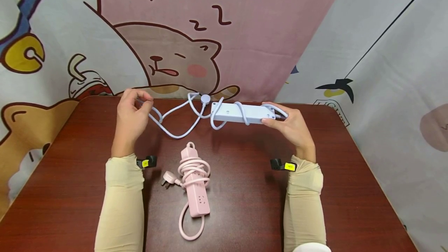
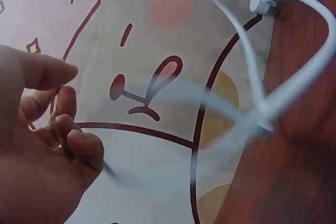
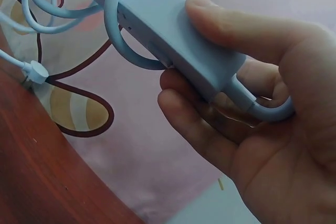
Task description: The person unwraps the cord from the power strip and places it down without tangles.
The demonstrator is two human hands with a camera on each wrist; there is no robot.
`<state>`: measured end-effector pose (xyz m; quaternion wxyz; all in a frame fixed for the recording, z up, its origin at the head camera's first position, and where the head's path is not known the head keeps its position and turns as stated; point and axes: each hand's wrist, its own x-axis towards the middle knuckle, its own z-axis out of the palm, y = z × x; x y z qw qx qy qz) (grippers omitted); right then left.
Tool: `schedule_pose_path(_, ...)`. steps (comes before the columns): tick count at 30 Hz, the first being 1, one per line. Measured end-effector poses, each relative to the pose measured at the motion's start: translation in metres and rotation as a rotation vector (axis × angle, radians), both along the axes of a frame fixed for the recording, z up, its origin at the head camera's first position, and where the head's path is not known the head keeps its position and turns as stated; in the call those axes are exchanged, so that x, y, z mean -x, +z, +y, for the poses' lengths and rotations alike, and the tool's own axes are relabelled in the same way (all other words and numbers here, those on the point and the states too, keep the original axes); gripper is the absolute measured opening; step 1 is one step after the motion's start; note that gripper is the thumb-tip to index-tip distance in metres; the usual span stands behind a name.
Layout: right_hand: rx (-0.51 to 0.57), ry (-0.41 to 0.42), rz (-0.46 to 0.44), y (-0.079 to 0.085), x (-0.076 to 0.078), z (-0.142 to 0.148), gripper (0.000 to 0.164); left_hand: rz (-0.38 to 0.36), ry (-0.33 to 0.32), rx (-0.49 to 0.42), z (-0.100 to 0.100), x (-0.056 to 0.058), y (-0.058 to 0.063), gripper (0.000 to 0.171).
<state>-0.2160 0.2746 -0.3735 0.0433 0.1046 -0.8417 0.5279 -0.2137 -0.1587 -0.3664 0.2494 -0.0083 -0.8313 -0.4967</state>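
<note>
A white power strip (image 1: 241, 112) is held up over the far part of the table, its cord wound loosely around it. My right hand (image 1: 292, 125) grips its right end, thumb on one face and fingers beneath, as the right wrist view shows. From the strip the white cord (image 1: 175, 137) runs left in loose loops to my left hand (image 1: 132, 114). The left fingers (image 2: 65, 103) are curled around a loop of the cord; the contact is partly hidden, and the cord is blurred there. Between the hands is the cord's white plug (image 1: 205, 98).
A pink power strip (image 1: 198, 197) wrapped in its own cord lies on the brown table (image 1: 245, 189), with its pink plug (image 1: 170, 177) at the left. Behind the table hangs a cartoon-printed cloth (image 1: 259, 22). A white rounded object (image 1: 311, 247) shows at the bottom edge.
</note>
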Motion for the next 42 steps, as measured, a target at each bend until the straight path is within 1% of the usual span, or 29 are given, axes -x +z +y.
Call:
schedule_pose_path(2, 0.003, 0.003, 0.007, 0.001, -0.001, 0.000, 0.048, -0.002, 0.006, 0.001, 0.000, 0.000, 0.000, 0.005)
schedule_pose_path(8, 0.024, 0.019, 0.033, 0.002, -0.003, 0.001, 0.050, -0.003, -0.003, 0.006, 0.001, 0.001, -0.001, 0.007)
schedule_pose_path(12, 0.031, 0.021, 0.027, 0.002, -0.002, 0.000, 0.049, -0.001, -0.024, -0.023, 0.005, 0.001, 0.001, 0.009)
schedule_pose_path(14, 0.031, 0.020, 0.023, 0.003, -0.002, 0.000, 0.049, 0.009, -0.049, -0.047, 0.010, -0.001, 0.004, 0.009)
schedule_pose_path(18, 0.035, 0.022, 0.011, 0.004, -0.002, 0.000, 0.048, 0.027, -0.122, -0.066, 0.025, -0.004, 0.009, 0.008)
schedule_pose_path(22, 0.027, 0.035, 0.006, 0.007, -0.005, -0.001, 0.049, -0.003, -0.220, -0.051, 0.042, -0.006, 0.010, 0.009)
schedule_pose_path(26, 0.022, 0.063, -0.006, 0.013, -0.009, -0.002, 0.049, -0.028, -0.306, -0.036, 0.053, -0.007, 0.009, 0.012)
schedule_pose_path(29, 0.012, 0.085, -0.008, 0.017, -0.012, -0.004, 0.049, -0.018, -0.363, -0.043, 0.060, -0.010, 0.011, 0.013)
schedule_pose_path(32, -0.002, 0.110, -0.005, 0.020, -0.012, -0.007, 0.050, 0.013, -0.414, -0.045, 0.067, -0.013, 0.015, 0.015)
schedule_pose_path(34, -0.018, 0.134, 0.000, 0.021, -0.012, -0.011, 0.050, 0.029, -0.449, -0.017, 0.073, -0.016, 0.018, 0.016)
schedule_pose_path(37, -0.029, 0.174, 0.002, 0.022, -0.012, -0.016, 0.051, 0.025, -0.507, 0.064, 0.083, -0.019, 0.020, 0.020)
schedule_pose_path(40, -0.047, 0.208, 0.006, 0.022, -0.012, -0.021, 0.051, -0.029, -0.566, 0.128, 0.089, -0.023, 0.021, 0.026)
schedule_pose_path(42, -0.067, 0.220, 0.013, 0.022, -0.012, -0.024, 0.052, -0.068, -0.591, 0.167, 0.091, -0.025, 0.020, 0.030)
